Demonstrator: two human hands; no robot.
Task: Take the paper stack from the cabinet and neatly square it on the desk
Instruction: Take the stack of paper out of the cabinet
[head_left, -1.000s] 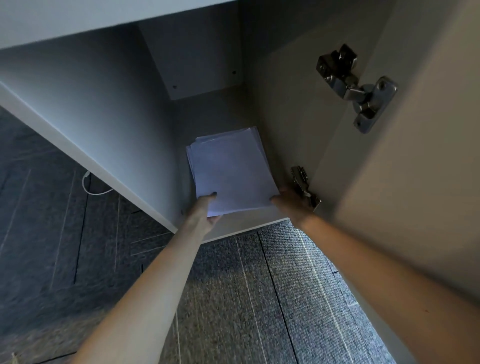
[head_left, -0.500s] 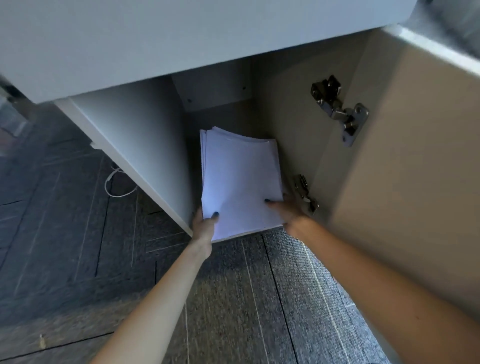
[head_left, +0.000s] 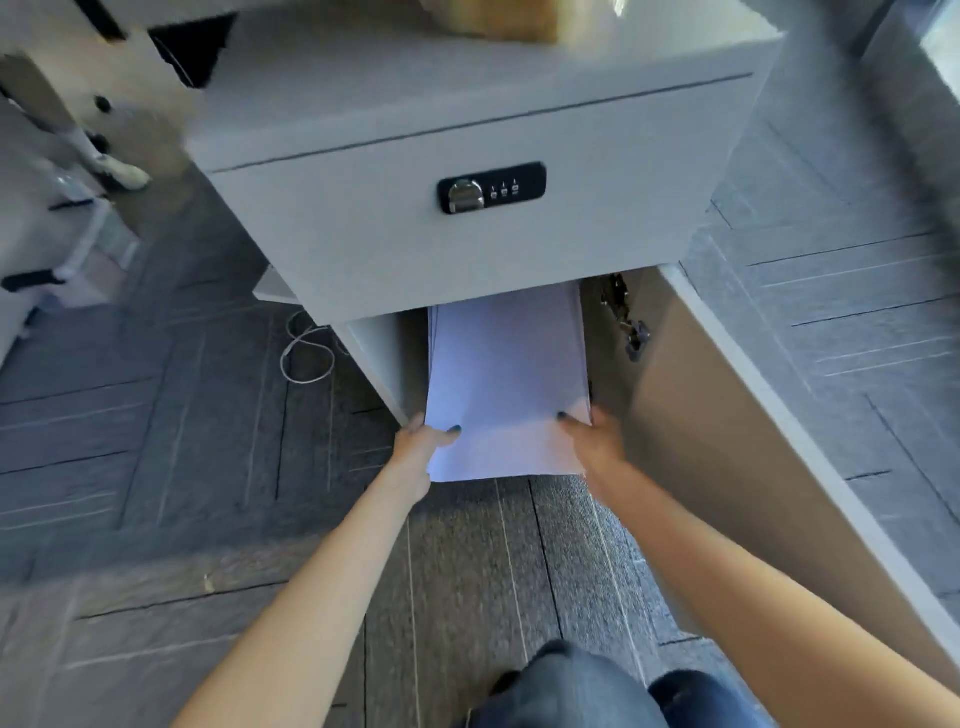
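I see the paper stack, smooth white sheets with slightly fanned left edges, half out of the grey cabinet. Its far end is tucked under the drawer front; its near end hangs over the ribbed dark carpet. My left hand grips the near-left corner, thumb on top and fingers underneath. My right hand clamps the near-right corner the same way. The matte drawer front carries a glossy black combination lock with a chrome latch. The door stands open to the right, its inside a smooth beige board with a metal hinge. A thin white cable loops on the floor left of the cabinet.

Half a second ago the stack lay deeper inside, and only the underside of the cabinet top showed; now the view has risen and the sheets have come toward me.
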